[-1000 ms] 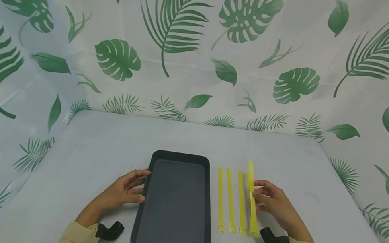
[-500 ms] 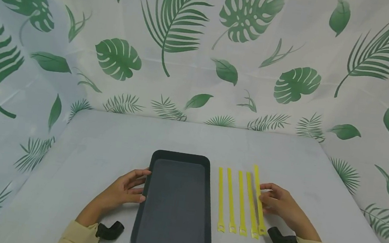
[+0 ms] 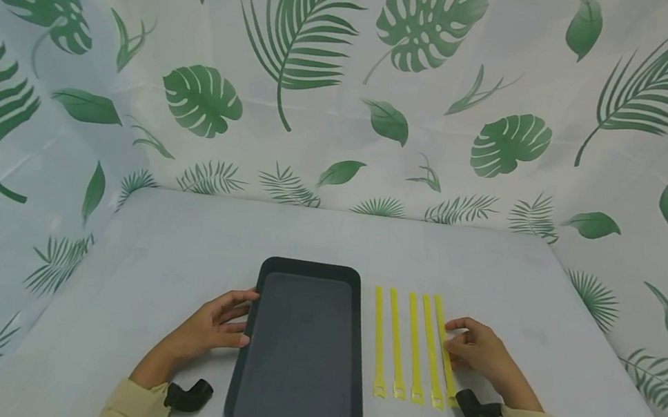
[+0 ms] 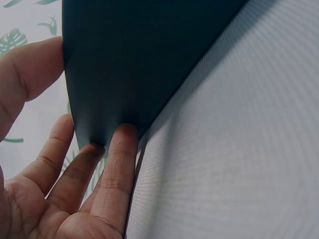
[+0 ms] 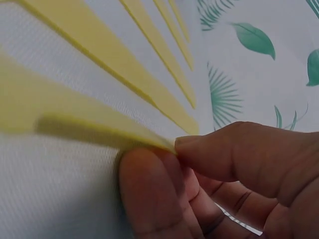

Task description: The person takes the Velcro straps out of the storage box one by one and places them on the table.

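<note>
A dark grey rectangular tray [image 3: 303, 358] lies lengthwise on the white table. My left hand [image 3: 213, 322] touches its left wall with spread fingertips, not curled round it; the left wrist view shows fingers [image 4: 119, 169] against the dark side. To the tray's right, several yellow hook-and-loop cable ties lie side by side, each with a slotted wider end toward me. With thumb and fingers, my right hand [image 3: 479, 348] pinches the edge of the rightmost yellow cable tie [image 3: 448, 379]. Close up, the right wrist view has this tie [image 5: 30, 99] tilted on its edge between thumb and index finger.
Nearest the tray lies another yellow cable tie [image 3: 379, 346], a narrow gap from its right wall. A leaf-printed white curtain [image 3: 323, 96] stands behind the table [image 3: 200, 227] and along both sides. Black wrist devices [image 3: 190, 396] sit at both cuffs.
The rightmost cable tie moved right, away from the others, and came down beside them in the row. My right hand shifted right with it. The left hand and tray stayed put.
</note>
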{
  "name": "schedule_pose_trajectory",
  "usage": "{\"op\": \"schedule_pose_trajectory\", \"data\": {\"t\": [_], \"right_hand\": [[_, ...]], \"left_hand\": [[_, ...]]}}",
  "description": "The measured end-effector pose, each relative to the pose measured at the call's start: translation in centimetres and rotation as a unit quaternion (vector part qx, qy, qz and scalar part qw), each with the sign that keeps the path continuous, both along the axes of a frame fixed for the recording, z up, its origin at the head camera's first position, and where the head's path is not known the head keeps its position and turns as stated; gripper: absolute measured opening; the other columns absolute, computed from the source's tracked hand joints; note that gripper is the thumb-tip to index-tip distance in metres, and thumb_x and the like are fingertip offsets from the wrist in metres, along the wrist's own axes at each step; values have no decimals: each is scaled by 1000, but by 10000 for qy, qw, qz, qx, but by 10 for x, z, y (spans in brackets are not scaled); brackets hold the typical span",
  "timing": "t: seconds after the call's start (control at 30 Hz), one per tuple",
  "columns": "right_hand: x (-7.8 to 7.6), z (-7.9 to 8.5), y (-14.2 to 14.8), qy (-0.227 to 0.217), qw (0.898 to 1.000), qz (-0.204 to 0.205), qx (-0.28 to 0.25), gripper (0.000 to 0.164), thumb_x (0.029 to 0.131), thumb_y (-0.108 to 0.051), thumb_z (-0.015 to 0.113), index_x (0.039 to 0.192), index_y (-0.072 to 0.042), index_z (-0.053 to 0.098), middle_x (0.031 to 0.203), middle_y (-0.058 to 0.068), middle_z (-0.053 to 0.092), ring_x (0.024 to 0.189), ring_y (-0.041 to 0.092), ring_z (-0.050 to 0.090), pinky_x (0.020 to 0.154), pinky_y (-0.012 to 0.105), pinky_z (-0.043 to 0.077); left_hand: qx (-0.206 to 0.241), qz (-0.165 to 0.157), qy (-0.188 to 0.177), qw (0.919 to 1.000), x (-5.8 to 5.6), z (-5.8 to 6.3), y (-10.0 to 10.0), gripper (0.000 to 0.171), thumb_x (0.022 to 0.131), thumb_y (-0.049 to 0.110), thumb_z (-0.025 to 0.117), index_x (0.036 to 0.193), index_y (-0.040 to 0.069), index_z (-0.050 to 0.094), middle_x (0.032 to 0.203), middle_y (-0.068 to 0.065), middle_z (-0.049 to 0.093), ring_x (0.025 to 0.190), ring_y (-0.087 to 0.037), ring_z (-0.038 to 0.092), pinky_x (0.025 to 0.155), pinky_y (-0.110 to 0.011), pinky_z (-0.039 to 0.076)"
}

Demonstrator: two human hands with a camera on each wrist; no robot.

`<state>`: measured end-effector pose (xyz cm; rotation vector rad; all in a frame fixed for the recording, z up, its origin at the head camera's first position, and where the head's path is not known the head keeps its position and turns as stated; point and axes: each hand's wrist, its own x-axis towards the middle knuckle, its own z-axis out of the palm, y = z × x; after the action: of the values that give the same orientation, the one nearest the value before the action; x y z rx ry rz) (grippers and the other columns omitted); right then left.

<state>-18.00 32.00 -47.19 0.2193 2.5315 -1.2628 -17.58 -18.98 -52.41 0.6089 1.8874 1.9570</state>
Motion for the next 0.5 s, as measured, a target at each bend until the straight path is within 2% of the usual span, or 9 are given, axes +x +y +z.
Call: {"op": "schedule_pose_trajectory", "data": {"t": [0.27, 0.5], "right_hand": [[2, 1, -1, 224, 9968, 179, 748, 39, 98, -3, 74, 131, 11, 57, 91, 10, 67, 71, 19, 72, 65, 32, 63], [7, 3, 0, 312, 9950, 294, 901, 44, 103, -9, 72, 137, 12, 54, 98, 13, 70, 76, 21, 75, 69, 38, 64]], "left_hand": [[-17, -11, -101, 9999, 0, 1, 1, 80, 96, 5, 80, 159, -16, 34, 172, -37, 19, 152, -61, 30, 111, -25, 52], [-92, 40, -178, 9998, 2, 1, 2, 80, 96, 6, 80, 159, -15, 35, 172, -36, 20, 153, -60, 32, 112, -24, 51]]}}
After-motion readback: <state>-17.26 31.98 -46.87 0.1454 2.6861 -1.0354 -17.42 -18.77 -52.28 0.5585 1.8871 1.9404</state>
